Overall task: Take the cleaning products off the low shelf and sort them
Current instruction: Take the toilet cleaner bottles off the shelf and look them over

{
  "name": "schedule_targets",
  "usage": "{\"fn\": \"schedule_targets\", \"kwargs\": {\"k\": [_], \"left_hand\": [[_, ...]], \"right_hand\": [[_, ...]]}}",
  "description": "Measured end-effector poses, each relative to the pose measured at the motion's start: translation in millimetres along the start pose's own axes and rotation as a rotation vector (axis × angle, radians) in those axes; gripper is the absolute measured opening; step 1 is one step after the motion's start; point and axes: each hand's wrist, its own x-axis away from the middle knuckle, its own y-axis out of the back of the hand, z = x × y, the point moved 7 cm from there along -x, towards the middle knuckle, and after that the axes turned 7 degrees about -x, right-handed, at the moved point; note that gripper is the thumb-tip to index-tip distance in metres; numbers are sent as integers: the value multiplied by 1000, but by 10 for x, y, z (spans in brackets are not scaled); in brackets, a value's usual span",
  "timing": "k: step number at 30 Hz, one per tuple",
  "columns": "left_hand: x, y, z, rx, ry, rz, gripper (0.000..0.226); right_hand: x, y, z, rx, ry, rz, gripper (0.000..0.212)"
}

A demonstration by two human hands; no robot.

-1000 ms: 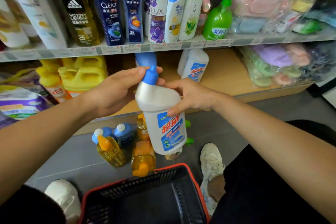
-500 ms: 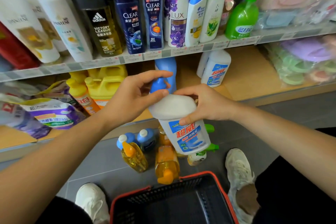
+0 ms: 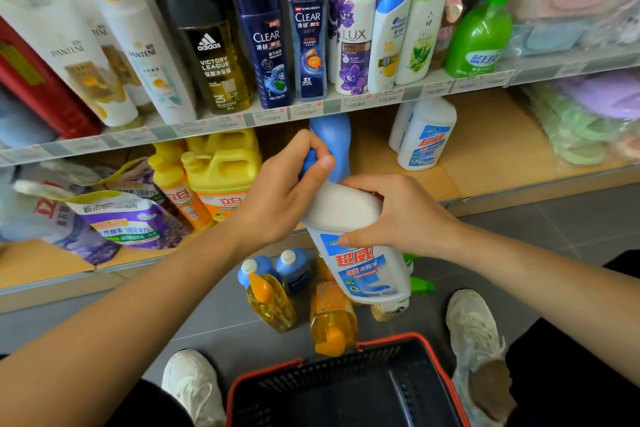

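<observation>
Here, tilted white bottle in left hand, right hand.

The left hand is closing on the blue cap of the white cleaner bottle. Its fingers, stretched out straight above the cap half a second ago, are now curling down over the cap's far side, and the thumb is pressing the near side. The right hand is wrapping further over the bottle's shoulder (its thumb tip now lying on the label's top edge).
</observation>
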Motion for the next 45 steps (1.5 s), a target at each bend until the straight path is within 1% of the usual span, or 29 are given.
{"fn": "schedule_targets", "kwargs": {"k": [4, 6, 8, 9, 10, 12, 14, 16, 19, 20, 21, 24, 28, 30, 32, 35, 38, 41, 43, 45], "left_hand": [[-32, -11, 12, 345, 132, 175, 23], [-37, -32, 42, 550, 206, 257, 25], [-30, -54, 63, 701, 249, 304, 23], [-29, -65, 71, 728, 252, 298, 22], [-29, -69, 76, 712, 240, 268, 23], [-39, -34, 71, 550, 169, 166, 21], [-35, 20, 33, 357, 68, 83, 12], [-2, 40, 19, 245, 0, 43, 5], [89, 42, 53, 107, -34, -34, 20], [114, 36, 71, 97, -25, -47, 26], [130, 30, 89, 126, -9, -46, 29], [126, 30, 128, 375, 62, 17, 33], [132, -16, 177, 675, 209, 151, 35], [145, -47, 174, 792, 247, 216, 36], [143, -47, 143, 763, 241, 226, 36], [135, 15, 90, 565, 178, 145, 40], [167, 26, 138, 457, 156, 102, 51], [249, -78, 217, 441, 170, 152, 58], [337, -191, 312, 456, 233, 217, 59], [433, -316, 424, 411, 299, 294, 58]], "right_hand": [[8, -32, -51, -193, -58, 114, 58], [2, -49, -57, -266, -65, 171, 57], [2, -57, -62, -330, -78, 208, 56], [6, -57, -64, -354, -86, 217, 56], [10, -54, -63, -365, -89, 221, 56], [14, -35, -49, -349, -72, 206, 54], [15, -23, -27, -333, -56, 173, 54], [10, -20, -14, -308, -45, 143, 55], [6, -14, -13, -272, -38, 123, 58], [3, 0, -21, -278, -40, 112, 59], [-1, 17, -29, -286, -43, 103, 60], [-7, 45, -51, -306, -49, 116, 62], [-1, 26, -91, -390, -86, 203, 62], [22, -7, -93, -425, -96, 247, 60], [41, -40, -91, -446, -93, 253, 60], [39, -63, -96, -465, -85, 220, 59], [14, -42, -104, -497, -89, 160, 61], [-17, 61, -117, -557, -91, 46, 60], [-39, 124, -106, -620, -97, -13, 57], [-60, 187, -89, -677, -103, -72, 54]]}}
